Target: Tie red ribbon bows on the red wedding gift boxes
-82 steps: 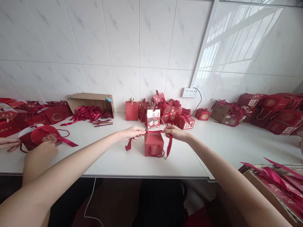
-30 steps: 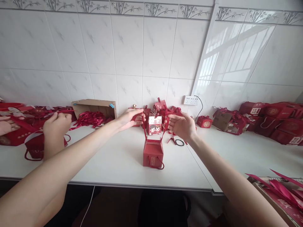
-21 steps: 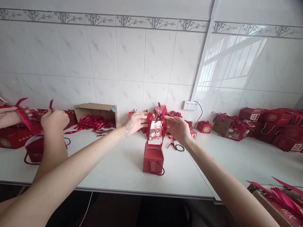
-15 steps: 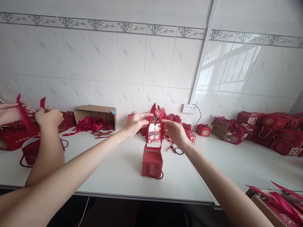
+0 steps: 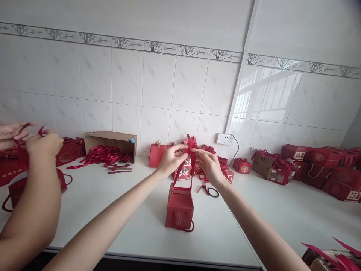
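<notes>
A small red gift box [image 5: 180,210] with a twisted cord handle stands upright on the white table in front of me. Two lengths of red ribbon [image 5: 192,174] rise from its top and come together above it. My left hand [image 5: 172,161] pinches the ribbon between thumb and fingers, just left of where the ends cross. Close by on the right, my right hand [image 5: 208,163] grips the other ribbon end with its fingertips. Exactly how the ends cross is partly hidden by the fingers.
At left, a co-worker's hands [image 5: 42,145] hold ribbon over another red box [image 5: 17,188]. A cardboard box [image 5: 113,136] spills cut ribbons [image 5: 107,156]. A black ring [image 5: 213,192] lies right of my box. Red boxes [image 5: 321,169] are stacked at far right, near a wall socket [image 5: 225,139].
My hands have drawn closer together, bringing the two separate ribbon ends across each other above the box. The view has tilted upward slightly. The co-worker's hands have shifted left.
</notes>
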`<state>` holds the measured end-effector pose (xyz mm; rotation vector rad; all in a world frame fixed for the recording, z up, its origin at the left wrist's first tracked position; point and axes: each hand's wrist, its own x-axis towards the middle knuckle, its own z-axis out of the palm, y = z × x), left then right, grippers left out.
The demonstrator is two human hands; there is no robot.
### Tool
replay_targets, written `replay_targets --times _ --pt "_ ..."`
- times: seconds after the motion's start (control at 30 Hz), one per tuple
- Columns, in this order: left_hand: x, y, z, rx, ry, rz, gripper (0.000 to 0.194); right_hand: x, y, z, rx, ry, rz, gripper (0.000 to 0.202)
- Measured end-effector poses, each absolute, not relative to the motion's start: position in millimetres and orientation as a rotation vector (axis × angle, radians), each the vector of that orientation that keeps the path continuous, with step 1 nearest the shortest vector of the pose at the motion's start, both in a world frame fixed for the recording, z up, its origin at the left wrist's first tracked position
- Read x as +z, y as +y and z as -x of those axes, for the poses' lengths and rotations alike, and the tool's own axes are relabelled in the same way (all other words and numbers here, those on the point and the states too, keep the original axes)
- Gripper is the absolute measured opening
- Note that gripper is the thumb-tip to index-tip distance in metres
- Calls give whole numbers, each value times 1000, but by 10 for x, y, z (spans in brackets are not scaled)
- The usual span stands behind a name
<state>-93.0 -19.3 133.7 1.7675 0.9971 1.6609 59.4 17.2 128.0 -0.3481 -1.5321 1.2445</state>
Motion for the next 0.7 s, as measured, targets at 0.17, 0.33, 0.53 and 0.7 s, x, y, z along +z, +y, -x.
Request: replay_targets --times 0.17,0.33,0.53,0.7 --pt "1390 -166 857 1734 1014 -1851 28 1307 196 -603 1011 -1682 386 30" --pt "1467 -140 845 1744 1182 -1920 25 1360 233 -636 875 -1774 458 32" --pt "1460 -163 833 1725 1116 -1823 22 1408 206 -609 876 -1713 501 23" --pt "1417 -208 875 1705 983 -1683 20 1318 179 -558 948 -1651 391 18"
